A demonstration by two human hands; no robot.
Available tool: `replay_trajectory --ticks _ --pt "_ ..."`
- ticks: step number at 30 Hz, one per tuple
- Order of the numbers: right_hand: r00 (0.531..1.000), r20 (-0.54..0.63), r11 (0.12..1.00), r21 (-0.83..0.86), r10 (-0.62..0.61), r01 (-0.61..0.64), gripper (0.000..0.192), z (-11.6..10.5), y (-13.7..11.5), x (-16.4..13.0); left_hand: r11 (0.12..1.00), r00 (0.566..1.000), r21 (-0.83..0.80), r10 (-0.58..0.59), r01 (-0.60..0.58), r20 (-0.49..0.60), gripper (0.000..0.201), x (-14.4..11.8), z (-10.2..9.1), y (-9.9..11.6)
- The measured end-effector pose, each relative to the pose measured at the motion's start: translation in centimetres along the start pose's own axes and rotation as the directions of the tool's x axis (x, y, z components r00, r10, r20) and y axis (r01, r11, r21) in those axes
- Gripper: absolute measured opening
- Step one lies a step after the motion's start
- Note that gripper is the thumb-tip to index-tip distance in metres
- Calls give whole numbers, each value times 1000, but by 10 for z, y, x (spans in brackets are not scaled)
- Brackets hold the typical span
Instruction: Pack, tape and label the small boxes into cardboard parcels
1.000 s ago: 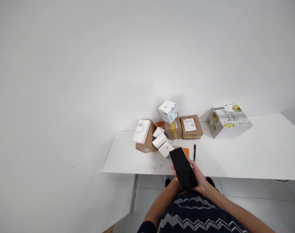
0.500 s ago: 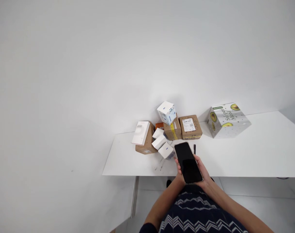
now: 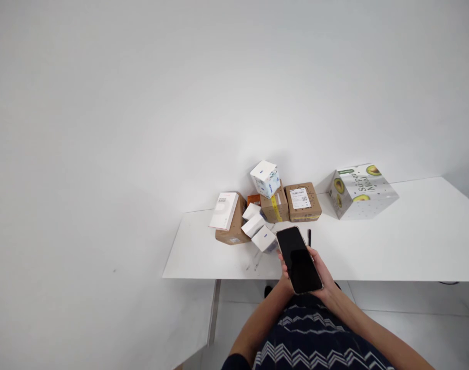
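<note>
Both hands, left [image 3: 284,271] and right [image 3: 322,272], cradle the dark phone [image 3: 299,259]; fingers curled round its edges.

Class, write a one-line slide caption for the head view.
Both hands hold a dark phone above a white table of boxes.

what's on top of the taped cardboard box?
A small white box with blue print sits tilted on the taped cardboard box. The cardboard box's top is mostly covered by it. An orange item shows partly beside it.
</note>
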State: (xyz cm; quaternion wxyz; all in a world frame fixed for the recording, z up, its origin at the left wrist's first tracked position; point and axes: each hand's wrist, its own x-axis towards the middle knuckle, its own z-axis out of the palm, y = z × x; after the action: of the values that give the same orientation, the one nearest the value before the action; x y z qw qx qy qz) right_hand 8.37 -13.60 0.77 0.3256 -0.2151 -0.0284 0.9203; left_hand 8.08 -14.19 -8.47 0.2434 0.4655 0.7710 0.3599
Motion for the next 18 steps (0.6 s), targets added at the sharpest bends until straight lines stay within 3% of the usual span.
replay_trajectory --ticks 4,7,8,10,13,18 --pt "1000 -8 1000 -7 -4 4 60 1 1 0 996 999 86 27 -24 -32 81 -2 3 -10" --pt "1000 -5 1000 16 -24 24 59 -2 3 1 959 988 246 120 -142 99 78 1 -13 -32" --pt "1000 -6 999 22 -29 30 58 -3 3 1 935 966 274 178 -226 187 78 3 -22 -41" --pt "1000 -10 999 27 -27 27 56 -7 4 2 905 936 283 252 -318 245 81 6 -38 -57" --pt "1000 -15 999 28 -16 16 55 -11 4 2 894 933 305 254 -327 256 86 10 -50 -70" --pt "999 -36 999 43 -29 30 56 -13 4 1 900 944 334 191 -278 271 83 8 -44 -72"
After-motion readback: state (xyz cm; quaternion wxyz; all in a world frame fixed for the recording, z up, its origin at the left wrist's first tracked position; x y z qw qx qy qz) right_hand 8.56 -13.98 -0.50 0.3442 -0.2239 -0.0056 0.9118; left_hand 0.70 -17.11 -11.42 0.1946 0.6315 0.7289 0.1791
